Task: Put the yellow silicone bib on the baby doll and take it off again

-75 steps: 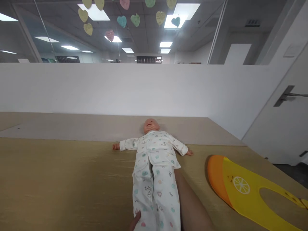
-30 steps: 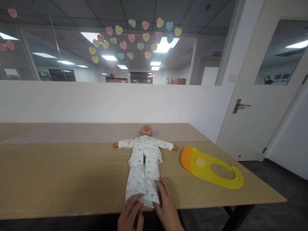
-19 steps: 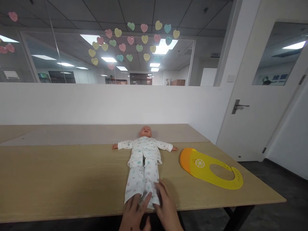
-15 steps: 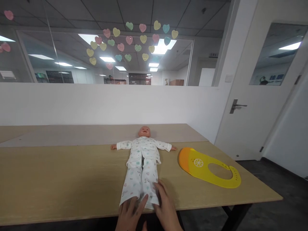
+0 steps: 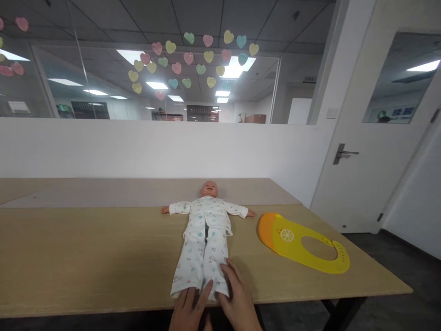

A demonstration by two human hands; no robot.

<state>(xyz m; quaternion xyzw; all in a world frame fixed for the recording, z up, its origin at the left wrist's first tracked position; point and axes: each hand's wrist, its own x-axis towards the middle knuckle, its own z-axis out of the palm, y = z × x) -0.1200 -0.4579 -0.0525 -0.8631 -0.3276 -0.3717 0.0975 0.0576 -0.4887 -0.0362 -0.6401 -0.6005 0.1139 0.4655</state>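
A baby doll point(image 5: 209, 189) lies on its back on the table, head away from me and arms stretched out sideways. It wears a white printed long-sleeved top point(image 5: 208, 214) and matching pants point(image 5: 215, 257). At the hem of the pant leg on my left rests my left hand point(image 5: 189, 309), fingers extended and apart. My right hand point(image 5: 239, 296) lies against the outer side and hem of the other leg, its thumb and fingers spread. The doll's feet do not show; the hems and my hands cover that area.
To the right on the wooden table point(image 5: 103, 257) lies a yellow and orange bib point(image 5: 292, 241) with a neck opening. Behind stands a white wall point(image 5: 155, 149) under a window with heart-shaped notes. A door point(image 5: 347, 188) is at the right. The table's front edge runs below my hands.
The view has shifted slightly, so the scene sits a little further right. My hands stay at the pant hems with hardly any movement; the doll and bib look the same.
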